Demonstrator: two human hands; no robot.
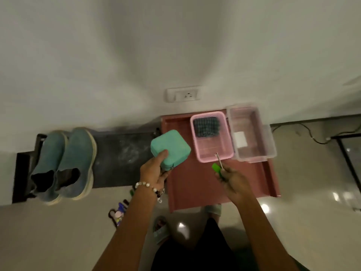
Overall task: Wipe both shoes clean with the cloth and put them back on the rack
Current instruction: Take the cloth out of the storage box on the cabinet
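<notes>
Small coloured items (120, 210) on the floor below the black rack (121, 159) are blurred and partly hidden by the left forearm; a dark-framed glass object (349, 153), far right of the rack, is cut off by the edge

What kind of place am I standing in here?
Probably a home entryway or room corner: a pair of blue shoes on a low dark rack, a wall socket, and a polished tile floor.

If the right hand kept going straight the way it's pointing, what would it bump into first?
Probably the pink basket: the right hand and its green-handled tool aim at its near rim, though depth is hard to judge.
</notes>
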